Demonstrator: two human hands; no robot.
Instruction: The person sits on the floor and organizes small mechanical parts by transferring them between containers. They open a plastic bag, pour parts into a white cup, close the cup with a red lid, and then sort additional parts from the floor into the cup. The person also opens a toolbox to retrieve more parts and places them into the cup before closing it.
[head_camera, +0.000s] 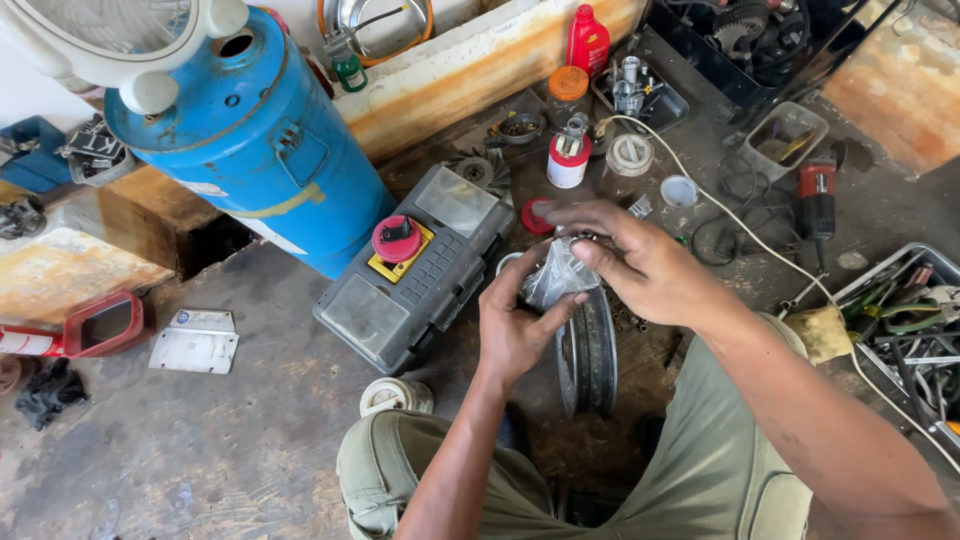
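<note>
Both hands, left and right, fingers closed around a crinkly clear plastic bag above a round metal wheel rim.

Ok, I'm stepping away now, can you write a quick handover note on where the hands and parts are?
Left hand: holds a small clear plastic bag from below.
Right hand: fingers pinch the top of the same bag.
Under the hands a metal wheel rim stands on edge on the floor, between the knees.
A grey toolbox lies to the left, beside a blue gas cylinder.
Done: bag is in hand.
Left: the bag's contents cannot be made out, and nothing shows out of it.
</note>
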